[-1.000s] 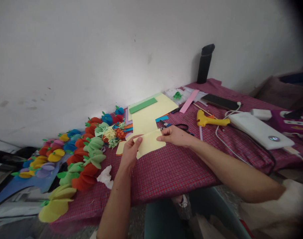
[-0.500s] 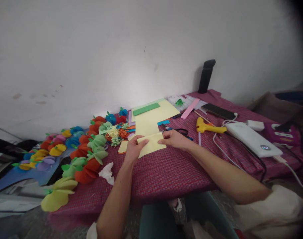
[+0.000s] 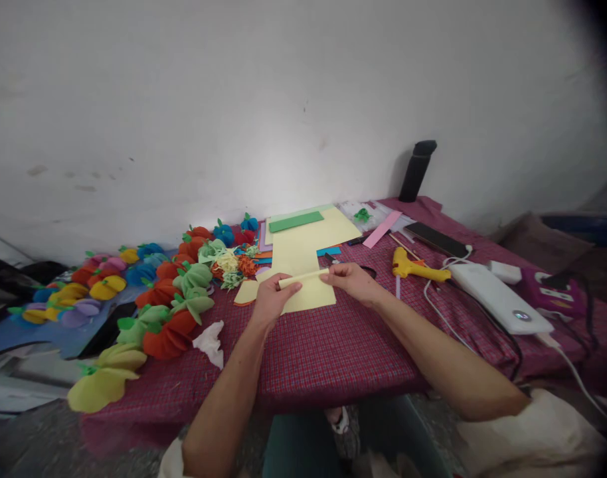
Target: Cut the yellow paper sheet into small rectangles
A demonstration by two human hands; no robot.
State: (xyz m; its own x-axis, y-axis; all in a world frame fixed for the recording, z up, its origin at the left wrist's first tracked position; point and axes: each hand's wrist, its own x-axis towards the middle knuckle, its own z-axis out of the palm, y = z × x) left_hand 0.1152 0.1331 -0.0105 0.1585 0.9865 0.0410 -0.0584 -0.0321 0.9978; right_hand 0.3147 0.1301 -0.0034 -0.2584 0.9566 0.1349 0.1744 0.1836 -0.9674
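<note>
**Operator: Clothing**

Right sleeve [image 3: 537,435]: short, cream, loose cloth with soft folds, ending near the elbow. Left sleeve [image 3: 170,460]: same pale cloth; only its hem shows at the lower frame edge. Forearms, left hand [image 3: 268,302] and right hand [image 3: 352,280]: bare, uncovered from the sleeve hems down.

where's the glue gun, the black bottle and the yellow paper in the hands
glue gun [image 3: 407,263], head view, yellow body
black bottle [image 3: 416,174], head view, its side
yellow paper [image 3: 311,297], head view, flat lower part
</note>
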